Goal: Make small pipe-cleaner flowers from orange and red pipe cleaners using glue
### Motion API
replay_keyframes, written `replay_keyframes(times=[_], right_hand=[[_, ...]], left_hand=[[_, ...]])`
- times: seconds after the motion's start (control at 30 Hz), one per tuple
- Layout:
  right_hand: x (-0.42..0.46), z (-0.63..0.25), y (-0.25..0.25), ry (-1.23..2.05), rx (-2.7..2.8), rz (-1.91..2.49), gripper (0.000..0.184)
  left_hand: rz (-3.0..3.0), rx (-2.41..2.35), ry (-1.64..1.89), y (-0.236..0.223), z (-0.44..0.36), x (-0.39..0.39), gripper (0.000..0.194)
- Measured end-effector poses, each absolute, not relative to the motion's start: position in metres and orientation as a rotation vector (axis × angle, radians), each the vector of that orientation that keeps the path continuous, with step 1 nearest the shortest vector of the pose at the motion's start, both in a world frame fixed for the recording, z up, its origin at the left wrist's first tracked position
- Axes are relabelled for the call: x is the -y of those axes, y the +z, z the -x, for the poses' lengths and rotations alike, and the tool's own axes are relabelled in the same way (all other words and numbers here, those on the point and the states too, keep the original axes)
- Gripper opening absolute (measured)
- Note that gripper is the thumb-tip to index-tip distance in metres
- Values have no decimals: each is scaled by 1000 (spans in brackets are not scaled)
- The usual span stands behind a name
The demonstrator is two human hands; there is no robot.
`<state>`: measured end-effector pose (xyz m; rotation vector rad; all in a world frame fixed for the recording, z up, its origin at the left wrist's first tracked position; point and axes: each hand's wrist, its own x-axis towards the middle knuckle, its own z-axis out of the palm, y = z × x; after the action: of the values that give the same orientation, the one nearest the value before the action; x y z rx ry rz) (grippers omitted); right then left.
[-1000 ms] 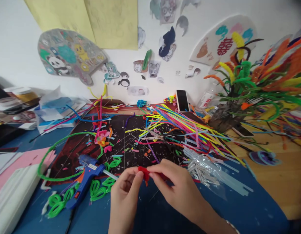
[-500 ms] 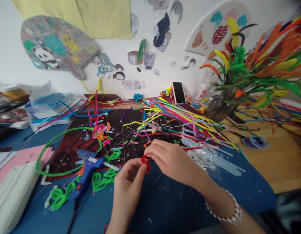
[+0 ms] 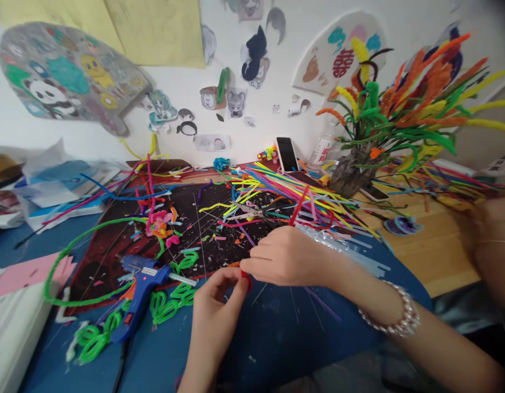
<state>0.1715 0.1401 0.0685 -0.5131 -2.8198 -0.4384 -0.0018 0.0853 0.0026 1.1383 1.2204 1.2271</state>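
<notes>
A red pipe cleaner [image 3: 247, 281] is bent into a small curl between my two hands, over the near edge of the dark mat. My left hand [image 3: 220, 305] pinches the curl between thumb and fingers. Wrapped closed beside it, my right hand [image 3: 281, 255] grips the same pipe cleaner, whose long straight end sticks up behind the knuckles. A bit of orange shows at the left fingertips; the rest of the piece is covered by my fingers. To the left lies a blue glue gun [image 3: 141, 303] with a clear glue stick in its back, beside looped green pipe cleaners [image 3: 162, 307].
Scissors [image 3: 252, 212] lie on the dark mat [image 3: 187, 207] among scraps. Colourful pipe cleaners [image 3: 277, 183] spread behind, near a propped phone [image 3: 286, 154]. Pipe-cleaner plants [image 3: 400, 120] stand at right. A green ring [image 3: 56, 273] lies left. Part of another person [image 3: 496, 245] shows at the right edge.
My right hand has turned over and swept round the curl, bringing the red pipe cleaner's long end upward. My left hand keeps its pinch. The view has shifted to the right.
</notes>
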Motion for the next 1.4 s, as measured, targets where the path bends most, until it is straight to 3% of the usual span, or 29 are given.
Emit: replay_keyframes(times=[0.4, 0.67, 1.13, 1.4], right_hand=[[-145, -166, 75, -627, 2863, 339, 23], [-140, -159, 54, -434, 2613, 507, 27], [-137, -169, 62, -554, 2615, 438, 23], [-136, -173, 57, -648, 2598, 378, 27]], left_hand=[[-979, -1179, 1163, 2, 8, -85, 11], [-957, -1218, 1239, -2, 10, -86, 10], [-870, -983, 1350, 6, 10, -83, 40], [-1319, -1229, 1378, 0, 4, -77, 20]])
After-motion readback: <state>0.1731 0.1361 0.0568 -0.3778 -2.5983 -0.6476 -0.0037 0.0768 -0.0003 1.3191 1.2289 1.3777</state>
